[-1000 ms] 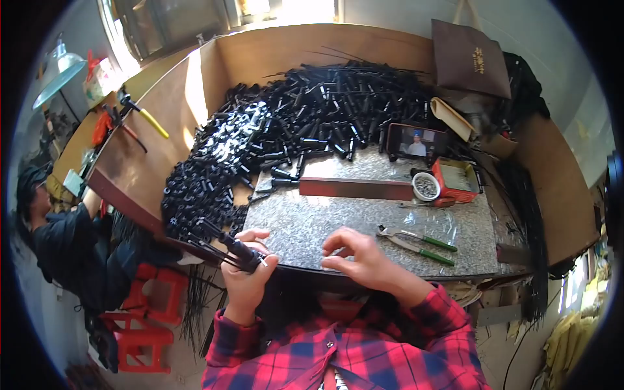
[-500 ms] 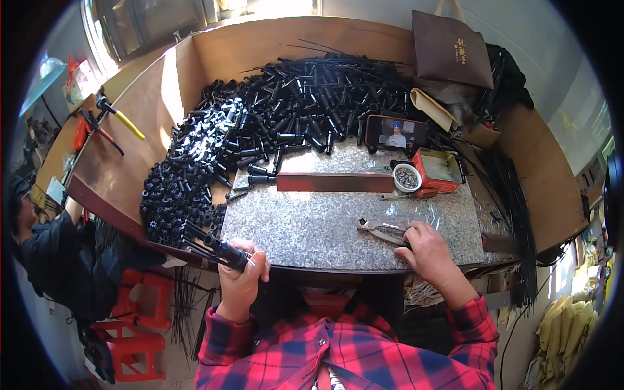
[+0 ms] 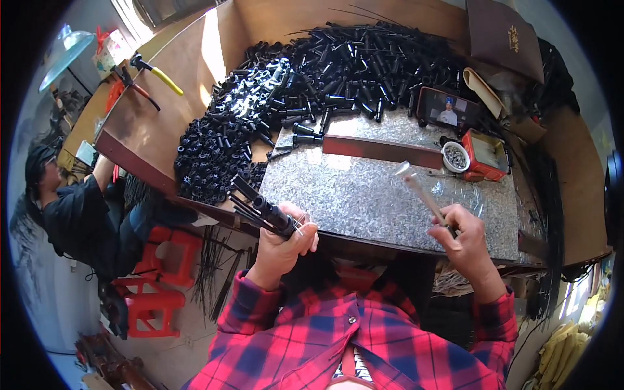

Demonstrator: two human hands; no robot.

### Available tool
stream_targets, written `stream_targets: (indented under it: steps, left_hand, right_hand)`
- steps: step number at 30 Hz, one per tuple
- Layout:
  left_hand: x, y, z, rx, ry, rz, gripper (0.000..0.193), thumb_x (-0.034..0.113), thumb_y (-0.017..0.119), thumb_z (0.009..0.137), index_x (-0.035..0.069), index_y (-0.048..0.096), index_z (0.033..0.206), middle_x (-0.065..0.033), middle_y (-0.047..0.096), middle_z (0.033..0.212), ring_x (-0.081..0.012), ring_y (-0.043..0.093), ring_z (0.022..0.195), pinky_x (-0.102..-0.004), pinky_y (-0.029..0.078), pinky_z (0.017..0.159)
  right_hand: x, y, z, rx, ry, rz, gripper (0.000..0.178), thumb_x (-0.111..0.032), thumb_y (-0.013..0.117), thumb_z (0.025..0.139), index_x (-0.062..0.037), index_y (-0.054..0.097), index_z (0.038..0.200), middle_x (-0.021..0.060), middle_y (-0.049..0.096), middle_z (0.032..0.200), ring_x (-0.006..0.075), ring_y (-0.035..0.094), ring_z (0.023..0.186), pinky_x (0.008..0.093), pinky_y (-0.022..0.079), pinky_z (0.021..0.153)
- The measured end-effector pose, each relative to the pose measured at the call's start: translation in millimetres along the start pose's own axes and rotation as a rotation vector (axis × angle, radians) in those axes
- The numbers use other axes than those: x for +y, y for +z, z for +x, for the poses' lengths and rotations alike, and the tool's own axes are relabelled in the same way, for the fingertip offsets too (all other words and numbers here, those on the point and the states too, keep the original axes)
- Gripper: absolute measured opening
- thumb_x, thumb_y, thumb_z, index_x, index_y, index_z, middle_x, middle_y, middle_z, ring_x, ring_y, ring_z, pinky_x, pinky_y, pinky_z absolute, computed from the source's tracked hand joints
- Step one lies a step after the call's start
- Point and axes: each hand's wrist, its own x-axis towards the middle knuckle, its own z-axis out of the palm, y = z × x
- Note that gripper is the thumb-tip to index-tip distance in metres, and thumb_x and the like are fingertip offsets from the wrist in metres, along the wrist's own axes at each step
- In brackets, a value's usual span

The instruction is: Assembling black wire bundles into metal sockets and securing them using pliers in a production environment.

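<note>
My left hand [image 3: 286, 237] is closed around a black tubular part [image 3: 276, 216] with several thin black rods beside it, at the near left of the stone slab. Thin metal wires [image 3: 301, 221] stick out at its fingers. My right hand [image 3: 463, 235] grips a pair of metal pincers [image 3: 426, 196] over the slab's near right side, jaws pointing away to the far left; they are blurred, so how far the jaws are apart is unclear. Across the speckled stone slab [image 3: 351, 208] lies a long dark red bar [image 3: 383, 150].
Black tubular parts [image 3: 344, 71] are heaped along the back and left. A phone [image 3: 448, 109], a white bowl of small metal bits [image 3: 455, 156] and a red box [image 3: 484, 156] stand at the right. Yellow-handled pliers [image 3: 156, 73] hang on the left board; a co-worker [image 3: 71, 201] sits beyond.
My right hand has lifted the pincers off the slab, and they point more away from me. The view has shifted, so the scene sits further right and higher. My left hand keeps its hold.
</note>
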Motion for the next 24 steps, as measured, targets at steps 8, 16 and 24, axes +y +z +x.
stream_targets:
  steps: [8, 16, 24]
  left_hand:
    - [-9, -3, 4, -0.168, 0.041, 0.000, 0.069, 0.017, 0.085, 0.065, 0.008, 0.032, 0.108, 0.0037, 0.040, 0.054, -0.0081, 0.041, 0.046, -0.0240, 0.036, 0.047]
    - [-15, 2, -2, 0.029, -0.069, -0.003, 0.087, 0.019, 0.092, 0.054, 0.008, 0.031, 0.116, 0.0059, 0.044, 0.057, -0.0055, 0.044, 0.050, -0.0200, 0.037, 0.050]
    - [-29, -6, -6, 0.140, -0.060, 0.339, 0.072, 0.023, 0.092, 0.052, 0.006, 0.048, 0.106, -0.0011, 0.048, 0.103, -0.0081, 0.050, 0.083, -0.0225, 0.043, 0.071]
  right_hand:
    - [-38, 24, 27, 0.082, -0.486, -0.287, 0.027, -0.007, 0.071, 0.072, -0.0031, 0.044, 0.073, 0.0133, 0.054, 0.086, 0.0312, 0.056, 0.075, 0.0419, 0.045, 0.065]
    - [-53, 32, 37, 0.297, -0.658, -0.769, 0.024, -0.010, 0.067, 0.075, 0.0004, 0.054, 0.093, 0.0140, 0.050, 0.123, 0.0326, 0.046, 0.123, 0.0575, 0.021, 0.110]
    - [-60, 37, 30, 0.146, -0.558, -0.630, 0.022, -0.010, 0.068, 0.074, -0.0014, 0.055, 0.089, 0.0156, 0.053, 0.114, 0.0326, 0.053, 0.112, 0.0542, 0.032, 0.102]
